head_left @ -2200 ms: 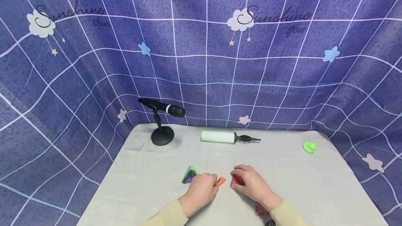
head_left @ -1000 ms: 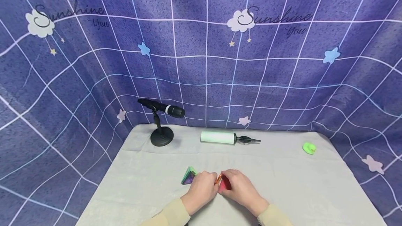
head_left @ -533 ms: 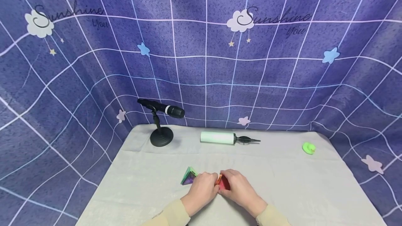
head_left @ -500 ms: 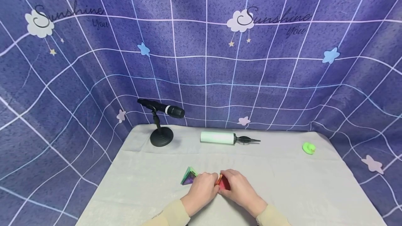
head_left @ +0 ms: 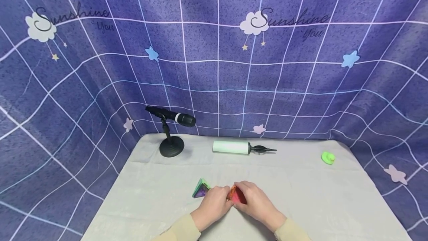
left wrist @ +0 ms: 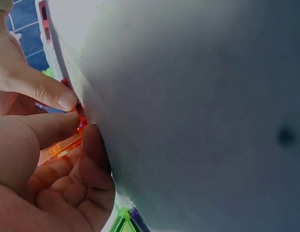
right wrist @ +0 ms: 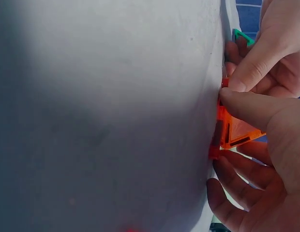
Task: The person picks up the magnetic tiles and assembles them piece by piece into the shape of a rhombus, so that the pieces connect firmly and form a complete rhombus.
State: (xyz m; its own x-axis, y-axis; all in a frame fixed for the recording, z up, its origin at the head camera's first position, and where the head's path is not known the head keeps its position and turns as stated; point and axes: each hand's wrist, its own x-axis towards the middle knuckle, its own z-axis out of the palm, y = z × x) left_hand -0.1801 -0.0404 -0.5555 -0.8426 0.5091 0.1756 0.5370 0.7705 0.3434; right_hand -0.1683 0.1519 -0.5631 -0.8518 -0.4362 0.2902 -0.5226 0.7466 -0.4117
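At the table's middle, my left hand (head_left: pixel 214 202) pinches an orange triangular magnetic tile (right wrist: pixel 244 137) between thumb and fingers. My right hand (head_left: pixel 255 202), just to the right, grips a red magnetic tile (head_left: pixel 238 197) by its edges. The orange tile stands tilted up along the red tile's edge, and the thumbs of both hands are close together at that seam in the wrist views. Partly hidden behind the left hand is a group of green and purple triangular tiles (head_left: pixel 201 189), set up on the table.
A black microphone on a stand (head_left: pixel 171 129) is at the back left. Behind the hands lies a white hand pump (head_left: pixel 231 147) with a black nozzle. A green toy duck (head_left: pixel 328 157) sits at the right. Another red tile (left wrist: pixel 45 21) shows in the left wrist view.
My right hand has moved left with the red tile until it met the orange one. The left hand has stayed nearly in place, and the orange tile now stands tilted against the red.
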